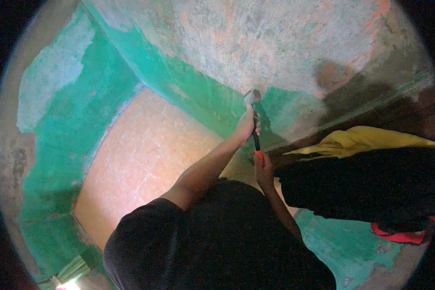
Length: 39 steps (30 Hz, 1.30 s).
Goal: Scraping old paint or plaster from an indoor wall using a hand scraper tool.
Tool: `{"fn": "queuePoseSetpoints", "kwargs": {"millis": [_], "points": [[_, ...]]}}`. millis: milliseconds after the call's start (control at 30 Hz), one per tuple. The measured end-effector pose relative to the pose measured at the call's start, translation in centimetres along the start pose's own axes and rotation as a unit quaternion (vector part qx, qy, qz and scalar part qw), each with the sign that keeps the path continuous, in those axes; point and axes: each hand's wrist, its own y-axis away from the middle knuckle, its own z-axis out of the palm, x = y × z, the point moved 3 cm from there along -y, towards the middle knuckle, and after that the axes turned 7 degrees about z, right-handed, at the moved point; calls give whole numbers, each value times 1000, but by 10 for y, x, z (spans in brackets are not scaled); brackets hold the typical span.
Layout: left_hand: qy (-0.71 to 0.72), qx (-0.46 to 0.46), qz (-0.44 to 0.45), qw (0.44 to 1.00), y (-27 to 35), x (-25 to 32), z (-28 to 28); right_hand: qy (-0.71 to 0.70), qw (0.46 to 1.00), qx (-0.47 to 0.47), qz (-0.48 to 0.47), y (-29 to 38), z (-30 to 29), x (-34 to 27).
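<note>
A long-handled scraper (257, 139) with a black shaft and an orange grip is held between my two hands. My left hand (248, 125) wraps the upper shaft, close below the pale, blocky head (253, 96). Around the orange grip at the lower end, my right hand (264, 165) is closed. The head lies at or against the wall, where green paint (217, 101) borders a rough whitish patch (261, 47) with orange traces. Whether the head touches the wall cannot be told.
Tiled floor (148, 145) lies below left, bounded by another green wall (79, 105) with peeling paint. On the right are a yellow cloth (362, 139), dark hanging fabric (348, 181) and a red item (398, 235). A tied green curtain (70, 270) is at bottom left.
</note>
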Motion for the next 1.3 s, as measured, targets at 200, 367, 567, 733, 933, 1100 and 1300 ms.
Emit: {"fn": "queuePoseSetpoints", "kwargs": {"millis": [200, 367, 567, 733, 933, 1100, 1300], "points": [[-61, 59, 21, 996, 29, -3, -7, -13, 996, -38, -76, 22, -6, -20], [-52, 46, 4, 998, 37, -9, -5, 55, 994, 28, -87, 19, 1, 16], [-27, -4, -33, 999, 24, 18, -6, 46, 999, 13, 1, 26, -1, -30], [-38, -121, -64, 990, 6, 49, -5, -16, 993, 119, -3, 21, 27, -49], [-143, -172, -122, 967, -2, 77, -34, -62, 977, 194, 55, 19, 113, -63], [-257, -172, -132, 942, -33, 46, -94, -72, 956, 282, 22, 20, 161, -87], [-234, -253, -158, 925, -20, 98, -69, -131, 954, 267, 41, 18, 186, -83]]}}
